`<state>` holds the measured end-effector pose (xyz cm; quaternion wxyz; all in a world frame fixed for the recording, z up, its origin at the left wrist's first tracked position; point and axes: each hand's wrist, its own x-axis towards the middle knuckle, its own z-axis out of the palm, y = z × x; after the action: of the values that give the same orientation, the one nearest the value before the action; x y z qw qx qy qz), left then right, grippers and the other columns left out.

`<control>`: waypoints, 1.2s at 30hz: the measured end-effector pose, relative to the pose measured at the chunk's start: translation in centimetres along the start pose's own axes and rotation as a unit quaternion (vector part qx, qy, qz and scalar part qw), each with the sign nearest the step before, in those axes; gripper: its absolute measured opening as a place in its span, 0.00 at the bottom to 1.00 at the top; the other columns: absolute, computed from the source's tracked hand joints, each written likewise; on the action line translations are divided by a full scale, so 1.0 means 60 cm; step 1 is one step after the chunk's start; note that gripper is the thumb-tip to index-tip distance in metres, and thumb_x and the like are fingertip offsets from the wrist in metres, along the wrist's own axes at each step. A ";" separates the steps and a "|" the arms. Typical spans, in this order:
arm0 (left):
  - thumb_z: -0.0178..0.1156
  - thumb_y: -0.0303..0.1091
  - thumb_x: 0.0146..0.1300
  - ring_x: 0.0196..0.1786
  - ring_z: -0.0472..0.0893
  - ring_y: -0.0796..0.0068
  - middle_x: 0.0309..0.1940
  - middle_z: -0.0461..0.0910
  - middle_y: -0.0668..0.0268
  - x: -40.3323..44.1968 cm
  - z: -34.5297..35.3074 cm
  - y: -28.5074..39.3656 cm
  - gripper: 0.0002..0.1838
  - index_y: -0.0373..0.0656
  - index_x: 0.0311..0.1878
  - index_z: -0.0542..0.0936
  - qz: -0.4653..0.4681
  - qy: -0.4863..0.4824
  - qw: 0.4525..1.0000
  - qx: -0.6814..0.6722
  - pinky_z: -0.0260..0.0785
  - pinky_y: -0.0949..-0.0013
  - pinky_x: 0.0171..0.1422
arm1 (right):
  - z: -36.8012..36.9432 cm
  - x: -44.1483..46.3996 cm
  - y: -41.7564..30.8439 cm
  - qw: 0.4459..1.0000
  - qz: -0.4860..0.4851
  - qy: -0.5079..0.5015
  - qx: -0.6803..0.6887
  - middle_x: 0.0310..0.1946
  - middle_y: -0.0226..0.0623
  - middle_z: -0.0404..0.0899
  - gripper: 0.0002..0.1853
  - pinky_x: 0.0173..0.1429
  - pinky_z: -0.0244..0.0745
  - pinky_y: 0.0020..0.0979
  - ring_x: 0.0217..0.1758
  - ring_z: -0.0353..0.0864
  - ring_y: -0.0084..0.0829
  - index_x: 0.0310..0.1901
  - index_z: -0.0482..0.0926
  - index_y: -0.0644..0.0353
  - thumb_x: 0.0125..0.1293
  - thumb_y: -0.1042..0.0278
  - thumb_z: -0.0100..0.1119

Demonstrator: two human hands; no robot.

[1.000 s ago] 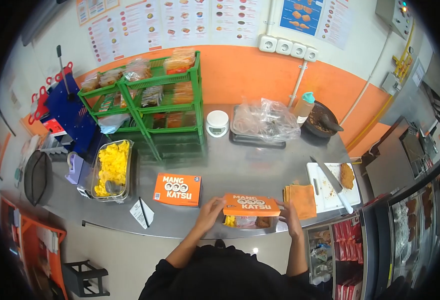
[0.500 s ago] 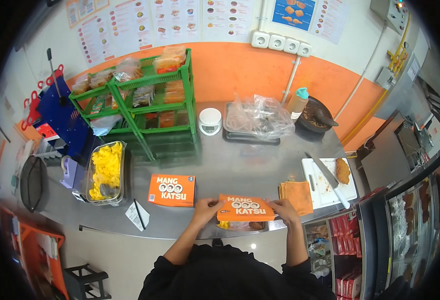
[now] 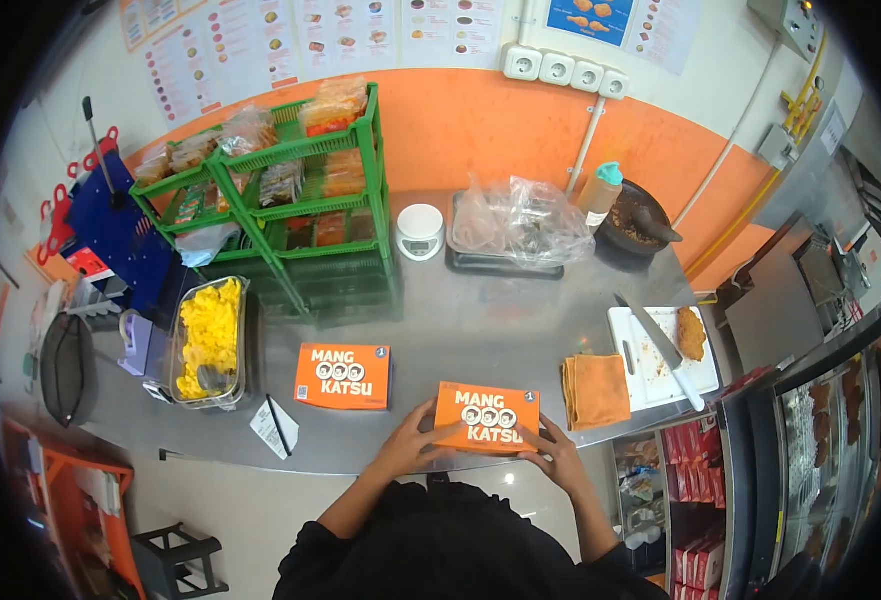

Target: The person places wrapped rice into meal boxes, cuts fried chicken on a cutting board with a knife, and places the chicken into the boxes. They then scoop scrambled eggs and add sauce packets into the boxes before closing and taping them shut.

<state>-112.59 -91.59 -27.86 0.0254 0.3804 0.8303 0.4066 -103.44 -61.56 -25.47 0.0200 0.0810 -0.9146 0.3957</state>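
An orange takeaway food box (image 3: 488, 421) printed "MANG KATSU" sits at the front edge of the steel counter with its lid down. My left hand (image 3: 413, 440) grips its left end, thumb on the lid and fingers along the side. At the opposite end my right hand (image 3: 559, 456) holds the box, fingers over its right corner. Left of it stands a matching orange box (image 3: 344, 377), closed and touched by neither hand. Whatever lies inside the boxes is hidden. A folded orange cloth (image 3: 597, 391) lies to the right of my right hand.
A knife (image 3: 658, 340) and a fried cutlet (image 3: 691, 334) rest on a white cutting board (image 3: 652, 397). Behind are green racks (image 3: 310, 208), a scale (image 3: 421, 233) and a mortar (image 3: 636, 240). A tub of yellow food (image 3: 211, 340) stands left, near a receipt (image 3: 275, 428).
The lid of the box between my hands has come down over its front, covering the food that showed there. Both hands have shifted lower to its sides.
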 end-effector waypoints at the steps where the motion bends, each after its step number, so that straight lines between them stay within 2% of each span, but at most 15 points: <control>1: 0.70 0.43 0.55 0.68 0.66 0.51 0.69 0.59 0.48 -0.002 0.009 -0.007 0.27 0.59 0.61 0.78 -0.002 0.001 1.000 0.000 0.66 0.58 0.67 | 0.009 -0.009 0.018 1.000 -0.001 -0.002 0.001 0.65 0.55 0.65 0.29 0.59 0.74 0.37 0.57 0.78 0.46 0.61 0.77 0.46 0.57 0.55 0.70; 3: 0.71 0.45 0.52 0.68 0.65 0.48 0.68 0.60 0.49 -0.009 0.025 -0.020 0.28 0.69 0.60 0.79 0.008 0.045 0.999 -0.008 0.63 0.56 0.70 | 0.038 -0.019 0.054 0.981 -0.092 0.047 -0.163 0.68 0.51 0.61 0.32 0.68 0.63 0.48 0.68 0.65 0.52 0.60 0.77 0.39 0.51 0.48 0.72; 6: 0.72 0.46 0.50 0.68 0.65 0.46 0.69 0.58 0.48 0.007 -0.010 0.001 0.30 0.69 0.60 0.79 0.045 0.029 0.997 0.048 0.63 0.55 0.70 | -0.025 0.020 -0.036 0.969 -0.148 0.045 -0.193 0.69 0.52 0.58 0.32 0.71 0.51 0.59 0.73 0.52 0.59 0.53 0.81 0.44 0.46 0.42 0.73; 7: 0.71 0.44 0.52 0.68 0.65 0.45 0.69 0.61 0.51 0.017 -0.010 -0.002 0.24 0.58 0.54 0.82 0.078 0.049 0.995 0.021 0.62 0.54 0.70 | -0.028 0.043 -0.033 0.962 -0.168 0.001 -0.214 0.68 0.55 0.56 0.39 0.69 0.45 0.68 0.73 0.48 0.62 0.54 0.78 0.49 0.40 0.37 0.74; 11: 0.69 0.41 0.56 0.67 0.66 0.46 0.63 0.70 0.59 0.032 -0.003 -0.026 0.16 0.43 0.42 0.79 0.116 -0.014 0.992 0.042 0.61 0.50 0.71 | 0.008 0.130 -0.041 0.938 -0.125 -0.146 -0.288 0.62 0.57 0.59 0.43 0.70 0.44 0.64 0.68 0.57 0.60 0.52 0.67 0.55 0.33 0.48 0.77; 15: 0.69 0.41 0.55 0.67 0.67 0.45 0.61 0.71 0.56 0.004 -0.051 -0.041 0.16 0.44 0.43 0.79 0.120 0.026 0.991 0.054 0.60 0.49 0.71 | -0.016 0.177 -0.053 0.929 -0.185 -0.195 -0.255 0.58 0.55 0.62 0.40 0.60 0.55 0.53 0.58 0.62 0.56 0.50 0.68 0.54 0.32 0.52 0.76; 19: 0.70 0.39 0.51 0.72 0.60 0.46 0.65 0.63 0.45 -0.109 -0.151 -0.102 0.38 0.36 0.63 0.66 -0.070 0.343 0.932 0.098 0.52 0.51 0.74 | -0.047 0.240 -0.134 0.908 -0.212 -0.251 -0.261 0.60 0.57 0.60 0.41 0.62 0.53 0.57 0.62 0.60 0.56 0.54 0.68 0.52 0.35 0.49 0.74; 20: 0.70 0.39 0.51 0.72 0.60 0.46 0.65 0.63 0.45 -0.122 -0.184 -0.107 0.38 0.36 0.63 0.66 -0.074 0.346 0.930 0.102 0.52 0.51 0.74 | -0.044 0.261 -0.168 0.914 -0.235 -0.233 -0.234 0.60 0.57 0.60 0.41 0.62 0.53 0.57 0.62 0.60 0.56 0.55 0.68 0.52 0.35 0.49 0.73; 22: 0.73 0.36 0.47 0.74 0.55 0.48 0.69 0.56 0.40 -0.132 -0.246 -0.110 0.59 0.36 0.74 0.42 -0.143 0.205 0.957 0.150 0.48 0.54 0.77 | -0.015 0.307 -0.222 0.920 -0.279 -0.188 -0.202 0.59 0.57 0.61 0.42 0.62 0.54 0.56 0.62 0.60 0.55 0.56 0.69 0.53 0.35 0.49 0.73; 23: 0.73 0.36 0.47 0.74 0.55 0.48 0.69 0.56 0.40 -0.135 -0.255 -0.122 0.59 0.36 0.74 0.42 -0.146 0.208 0.955 0.153 0.48 0.54 0.77 | 0.013 0.328 -0.239 0.920 -0.299 -0.163 -0.196 0.59 0.57 0.61 0.42 0.61 0.54 0.55 0.62 0.60 0.55 0.56 0.69 0.53 0.35 0.49 0.73; 25: 0.77 0.32 0.40 0.75 0.53 0.47 0.73 0.46 0.38 -0.138 -0.259 -0.160 0.74 0.41 0.74 0.24 -0.204 0.125 0.970 -0.048 0.47 0.57 0.77 | 0.080 0.370 -0.261 0.920 -0.305 -0.152 -0.191 0.59 0.58 0.61 0.41 0.60 0.54 0.55 0.61 0.61 0.54 0.56 0.70 0.53 0.36 0.48 0.73; 32: 0.80 0.29 0.37 0.75 0.56 0.50 0.74 0.49 0.44 -0.143 -0.240 -0.154 0.79 0.45 0.72 0.18 -0.178 0.130 0.967 -0.125 0.49 0.60 0.77 | 0.195 0.383 -0.267 0.910 -0.305 -0.175 -0.221 0.69 0.56 0.53 0.46 0.70 0.42 0.65 0.72 0.51 0.58 0.60 0.68 0.50 0.38 0.40 0.74; 34: 0.80 0.31 0.38 0.75 0.57 0.53 0.73 0.54 0.47 -0.142 -0.231 -0.140 0.77 0.44 0.73 0.21 -0.178 0.143 0.970 -0.082 0.49 0.59 0.77 | 0.147 0.352 -0.288 0.945 -0.140 -0.184 -0.231 0.72 0.49 0.50 0.46 0.74 0.42 0.60 0.76 0.48 0.51 0.67 0.63 0.46 0.48 0.41 0.72; 35: 0.81 0.31 0.37 0.75 0.57 0.51 0.75 0.50 0.48 -0.138 -0.225 -0.137 0.75 0.43 0.75 0.27 -0.165 0.157 0.969 -0.098 0.49 0.58 0.77 | 0.158 0.356 -0.243 0.944 -0.144 -0.187 -0.232 0.72 0.49 0.50 0.46 0.74 0.42 0.60 0.76 0.48 0.51 0.67 0.63 0.46 0.48 0.41 0.72; 36: 0.81 0.31 0.37 0.75 0.57 0.51 0.75 0.50 0.48 -0.143 -0.206 -0.139 0.75 0.43 0.75 0.27 -0.170 0.163 0.967 -0.097 0.49 0.58 0.77 | 0.183 0.363 -0.175 0.974 -0.170 -0.146 -0.015 0.70 0.51 0.53 0.45 0.74 0.44 0.56 0.75 0.51 0.51 0.69 0.59 0.47 0.53 0.41 0.69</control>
<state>-115.95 -108.47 -27.72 -0.0049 0.1582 0.8319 0.5318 -122.89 -79.48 -23.27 -0.0458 0.2917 -0.8865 0.3563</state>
